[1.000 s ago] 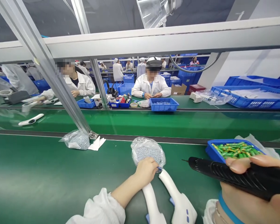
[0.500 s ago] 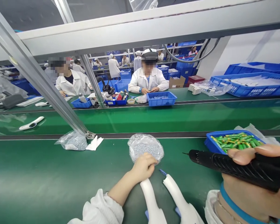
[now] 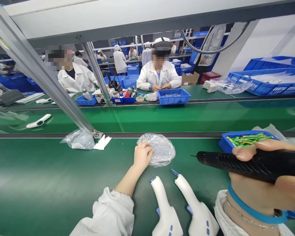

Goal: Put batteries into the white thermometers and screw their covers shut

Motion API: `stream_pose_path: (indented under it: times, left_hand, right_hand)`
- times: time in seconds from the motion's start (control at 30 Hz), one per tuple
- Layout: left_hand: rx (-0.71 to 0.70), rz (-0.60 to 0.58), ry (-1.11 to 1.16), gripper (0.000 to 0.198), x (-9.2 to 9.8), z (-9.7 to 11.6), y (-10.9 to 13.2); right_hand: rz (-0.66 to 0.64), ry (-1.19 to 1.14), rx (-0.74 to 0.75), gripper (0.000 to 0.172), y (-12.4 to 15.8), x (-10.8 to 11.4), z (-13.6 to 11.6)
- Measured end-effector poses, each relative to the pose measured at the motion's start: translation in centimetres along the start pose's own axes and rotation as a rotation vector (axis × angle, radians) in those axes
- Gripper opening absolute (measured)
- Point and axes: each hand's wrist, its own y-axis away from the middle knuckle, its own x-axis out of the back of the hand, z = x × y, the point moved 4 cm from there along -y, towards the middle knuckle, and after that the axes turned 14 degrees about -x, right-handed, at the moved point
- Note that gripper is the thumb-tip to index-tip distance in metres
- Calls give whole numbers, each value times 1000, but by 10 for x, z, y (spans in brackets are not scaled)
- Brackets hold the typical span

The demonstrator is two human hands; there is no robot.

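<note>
My left hand (image 3: 142, 155) lies at the left rim of an open clear plastic bag (image 3: 172, 152). Its fingers are curled down onto the small silvery screws (image 3: 159, 149) in the bag; whatever the fingertips pinch is hidden. My right hand (image 3: 255, 177) is wrapped around a black electric screwdriver (image 3: 236, 162), held level, its thin bit pointing left towards the bag. Below the bag, two white gun-shaped housings lie side by side: a left housing (image 3: 162, 203) and a right housing (image 3: 194, 203). Both have blue buttons and blue parts at their narrow ends.
A blue tray (image 3: 223, 144) of green-and-yellow batteries (image 3: 245, 140) stands behind the screwdriver. Left of centre are another bag of screws (image 3: 81, 141), white paper (image 3: 102, 142) and a metal post (image 3: 71, 108). Beyond the green strip (image 3: 142, 116), a co-worker (image 3: 159, 75) sits behind a blue bin (image 3: 174, 98).
My left hand has moved up and left, off the left housing's end to the bag's left side, uncovering that end. The view has shifted slightly; the right hand still grips the screwdriver.
</note>
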Motion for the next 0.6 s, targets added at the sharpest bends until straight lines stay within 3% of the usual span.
stream_pose_path:
  times: [0.07, 0.13, 0.33, 0.6]
  left_hand:
    - [-19, 35, 12, 13, 4, 3, 2]
    - [-40, 61, 26, 14, 6, 5, 4]
    - [-97, 164, 115, 18, 5, 7, 7]
    - [-303, 228, 244, 27, 8, 60, 38]
  right_hand:
    - [-122, -7, 39, 46, 6, -4, -2]
    - [-190, -28, -22, 43, 12, -7, -1]
    - [-259, -55, -109, 43, 29, -21, -5]
    - [-284, -56, -209, 44, 48, -38, -10]
